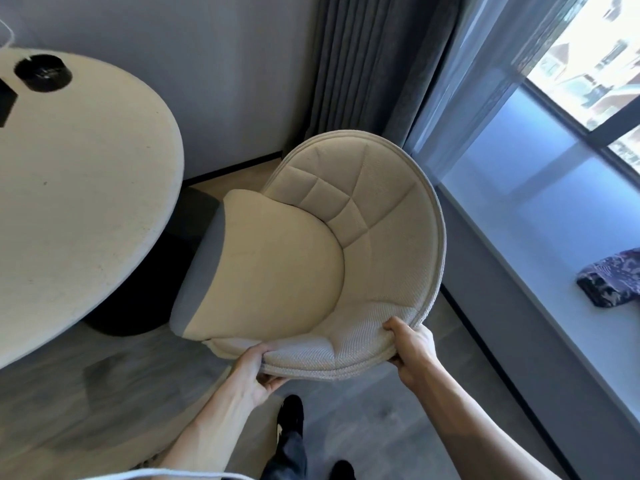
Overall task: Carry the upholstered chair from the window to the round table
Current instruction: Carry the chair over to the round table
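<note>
The cream upholstered chair (pixel 284 265) with a curved quilted back fills the middle of the view, its seat front pointing toward the round table (pixel 69 202) on the left. My left hand (pixel 256 367) grips the near rim of the chair's back from below. My right hand (pixel 412 341) grips the same rim further right, thumb on top. The chair's legs are hidden under the seat. The chair's seat front sits close to the table's edge and dark pedestal base.
A black round object (pixel 43 72) sits on the table. Grey curtains (pixel 374 64) hang behind the chair. The window (pixel 588 64) and its sill (pixel 519 237) run along the right, with a blue patterned item (pixel 613 277) on the sill. My shoes (pixel 291 414) stand on the wooden floor.
</note>
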